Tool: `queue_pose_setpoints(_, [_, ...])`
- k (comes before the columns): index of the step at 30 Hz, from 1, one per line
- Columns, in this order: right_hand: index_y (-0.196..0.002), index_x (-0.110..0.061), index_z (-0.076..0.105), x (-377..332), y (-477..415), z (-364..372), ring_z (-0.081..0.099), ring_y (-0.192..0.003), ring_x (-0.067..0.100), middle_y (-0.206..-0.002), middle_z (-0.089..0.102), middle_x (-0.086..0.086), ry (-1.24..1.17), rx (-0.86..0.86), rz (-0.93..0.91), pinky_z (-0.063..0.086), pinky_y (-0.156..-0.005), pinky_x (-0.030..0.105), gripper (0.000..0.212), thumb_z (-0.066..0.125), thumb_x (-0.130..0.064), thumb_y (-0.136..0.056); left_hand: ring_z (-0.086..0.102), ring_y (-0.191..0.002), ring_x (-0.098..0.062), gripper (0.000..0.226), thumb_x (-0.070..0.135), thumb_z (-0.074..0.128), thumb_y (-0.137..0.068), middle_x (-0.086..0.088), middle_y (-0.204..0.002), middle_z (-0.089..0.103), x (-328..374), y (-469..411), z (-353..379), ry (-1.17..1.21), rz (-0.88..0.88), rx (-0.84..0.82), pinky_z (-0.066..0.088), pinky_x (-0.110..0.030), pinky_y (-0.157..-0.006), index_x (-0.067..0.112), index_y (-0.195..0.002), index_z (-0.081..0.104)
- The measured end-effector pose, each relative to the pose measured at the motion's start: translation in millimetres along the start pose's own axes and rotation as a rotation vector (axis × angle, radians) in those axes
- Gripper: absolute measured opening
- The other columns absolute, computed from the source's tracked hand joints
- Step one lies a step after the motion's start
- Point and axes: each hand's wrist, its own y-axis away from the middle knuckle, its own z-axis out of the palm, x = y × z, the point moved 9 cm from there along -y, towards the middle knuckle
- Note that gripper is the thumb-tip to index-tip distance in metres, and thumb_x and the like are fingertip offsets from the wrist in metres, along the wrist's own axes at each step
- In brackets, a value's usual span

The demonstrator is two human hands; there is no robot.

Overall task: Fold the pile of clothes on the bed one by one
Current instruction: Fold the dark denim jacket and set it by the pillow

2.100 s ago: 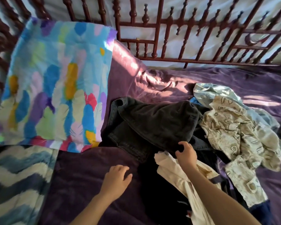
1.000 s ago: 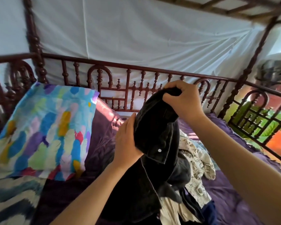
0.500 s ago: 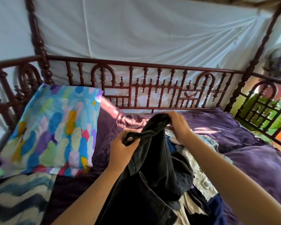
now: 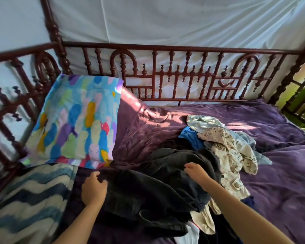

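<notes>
Purple-sheeted bed (image 4: 280, 191), enclosed by a dark red turned-wood railing (image 4: 174, 48) with white cloth (image 4: 165, 20) stretched behind it. One feather-print pillow (image 4: 77, 118) leans at the far left corner, and a blue zigzag cover (image 4: 28, 199) lies along the left edge. One black garment (image 4: 148, 189) lies rumpled at the middle of the near edge. Its left edge is gripped by the left hand (image 4: 93, 189), fingers curled round the fabric. Its right side is pinched at a fold by the right hand (image 4: 195, 173). Remaining pile of clothes (image 4: 231, 152) touches the garment's right side, partly beneath it.
</notes>
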Motion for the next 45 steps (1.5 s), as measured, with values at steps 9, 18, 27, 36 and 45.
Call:
queue_pose_setpoints(9, [-0.147, -0.026, 0.020, 127.7, 10.6, 25.8, 0.031, -0.133, 0.032, -0.143, 0.029, 0.010, 0.580, -0.109, 0.074, 0.031, -0.105, 0.031, 0.067, 0.053, -0.029, -0.088, 0.038, -0.127, -0.019, 0.055, 0.037, 0.055, -0.090, 0.001, -0.138, 0.040, 58.3, 66.1, 103.7, -0.372, 0.520, -0.330, 0.037, -0.029, -0.099, 0.024, -0.140, 0.035])
queue_pose_setpoints(18, [-0.118, -0.019, 0.062, 149.6, -0.3, 14.7, 0.065, -0.096, 0.040, -0.111, 0.063, 0.025, 0.896, 0.098, -0.180, 0.058, -0.067, 0.045, 0.087, 0.091, -0.012, -0.036, 0.015, -0.141, -0.022, 0.063, 0.041, 0.052, -0.089, -0.005, -0.151, 0.021, 98.3, 150.8, 216.3, -0.766, 0.944, -0.581, 0.017, -0.041, -0.112, 0.023, -0.144, 0.028])
queue_pose_setpoints(27, [-0.087, -0.017, 0.073, 143.8, -42.1, -8.9, 0.065, -0.092, 0.044, -0.107, 0.064, 0.025, 0.790, 0.218, -0.232, 0.055, -0.060, 0.047, 0.069, 0.095, -0.019, -0.021, 0.050, -0.079, 0.000, 0.015, 0.042, 0.058, -0.066, 0.017, -0.063, 0.060, 118.5, 131.6, 185.5, -0.374, 1.155, -0.312, 0.031, -0.027, -0.085, 0.028, -0.064, 0.063])
queue_pose_setpoints(36, [-0.079, -0.009, 0.067, 41.3, -16.1, -66.7, 0.052, -0.101, 0.029, -0.098, 0.068, 0.012, 0.527, 0.441, -0.617, 0.053, -0.067, 0.048, 0.039, 0.088, -0.016, -0.047, 0.048, -0.079, -0.005, 0.016, 0.022, 0.064, -0.062, 0.007, -0.069, 0.065, 151.6, 94.6, 73.5, -0.127, 1.091, 0.026, 0.032, -0.031, -0.087, 0.021, -0.077, 0.060])
queue_pose_setpoints(45, [-0.101, -0.002, 0.067, -126.2, 77.2, -193.8, 0.056, -0.101, 0.034, -0.106, 0.062, 0.015, 0.083, 0.821, -0.652, 0.040, -0.079, 0.036, 0.024, 0.068, -0.005, -0.077, 0.051, -0.071, -0.015, 0.014, 0.022, 0.057, -0.077, -0.009, -0.069, 0.065, 220.7, 122.5, -100.6, 0.181, 1.155, 0.349, 0.036, -0.025, -0.071, 0.016, -0.089, 0.058])
